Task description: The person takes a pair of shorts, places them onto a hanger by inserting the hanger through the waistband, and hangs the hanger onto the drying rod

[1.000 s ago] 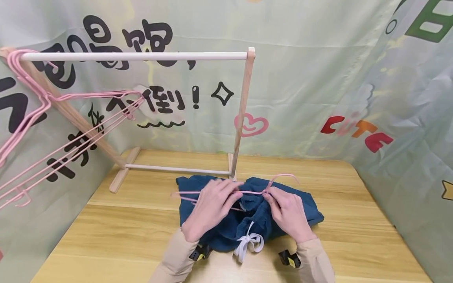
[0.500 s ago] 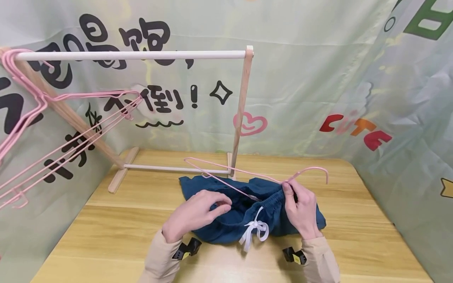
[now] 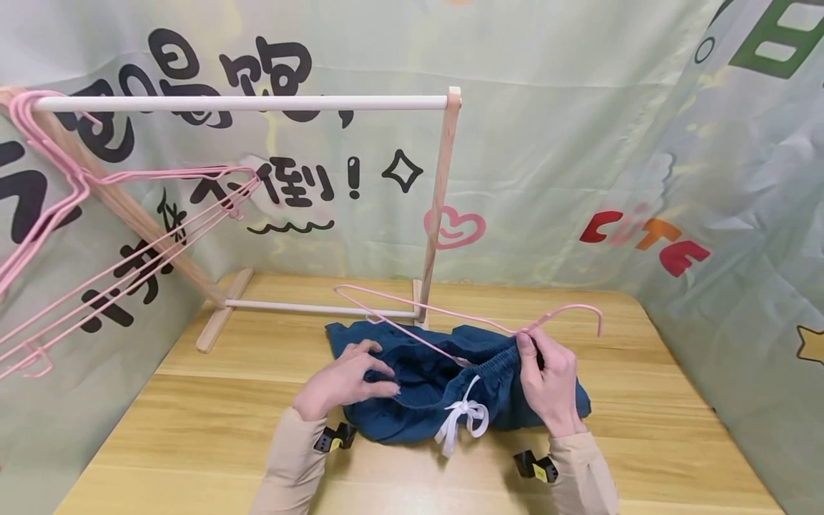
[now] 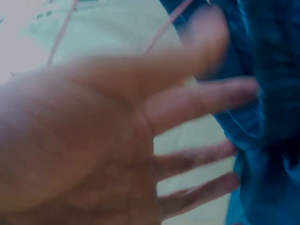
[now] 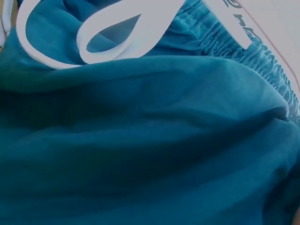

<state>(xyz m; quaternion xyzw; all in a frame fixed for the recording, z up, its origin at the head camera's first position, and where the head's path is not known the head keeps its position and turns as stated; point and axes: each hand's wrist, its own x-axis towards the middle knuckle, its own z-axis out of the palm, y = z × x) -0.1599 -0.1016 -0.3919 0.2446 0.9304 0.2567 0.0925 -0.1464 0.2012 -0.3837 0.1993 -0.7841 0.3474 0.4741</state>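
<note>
Dark blue drawstring bottoms (image 3: pixel 412 422) lie bunched on the wooden table, waist opening facing up, with a white bow (image 3: pixel 465 418) at the front. A pink hanger (image 3: pixel 431 307) slants across the opening; one end dips inside the waist and its hook points right. My right hand (image 3: pixel 548 375) pinches the right side of the elastic waistband together with the hanger near its neck. At the left side of the opening is my left hand (image 3: pixel 347 379), its fingers spread and their tips right at the cloth (image 4: pixel 267 108). The right wrist view is mostly filled by the blue fabric (image 5: pixel 140 131).
A clothes rack with a white rail (image 3: pixel 257 104) and wooden legs stands at the back left. Several pink hangers (image 3: pixel 77 175) hang from its left end. Printed fabric curtains (image 3: pixel 547 143) enclose the table (image 3: pixel 644 429) at the back and sides.
My left hand has let go of the hanger, drawn back left and spread its fingers. The right hand has shifted right, now pinching the waistband with the hanger, whose left end has swung up and back.
</note>
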